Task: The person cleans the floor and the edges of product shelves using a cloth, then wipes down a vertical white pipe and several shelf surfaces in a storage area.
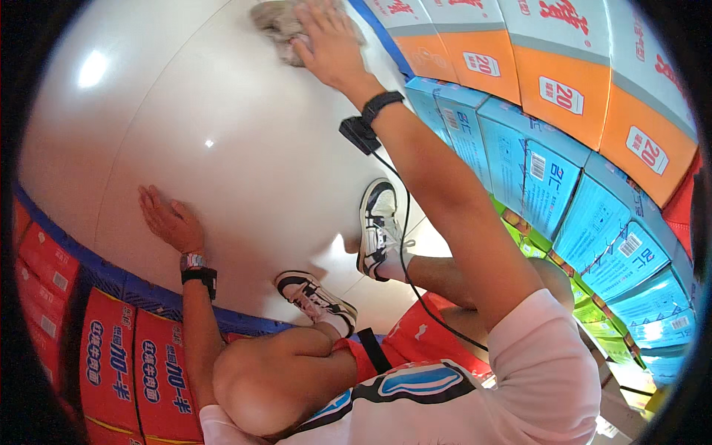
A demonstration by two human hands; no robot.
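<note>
At far left stand red boxes. Beside them the left hand is empty, fingers extended, at or just above the white floor; contact cannot be told. Farther right, at the top edge, a grey-brown cloth lies crumpled on the floor, its long axis unclear. The 2 shoes stand well below it. The right hand is much the nearer: its fingers spread flat over the cloth, not curled around it. Blue boxes line the right.
</note>
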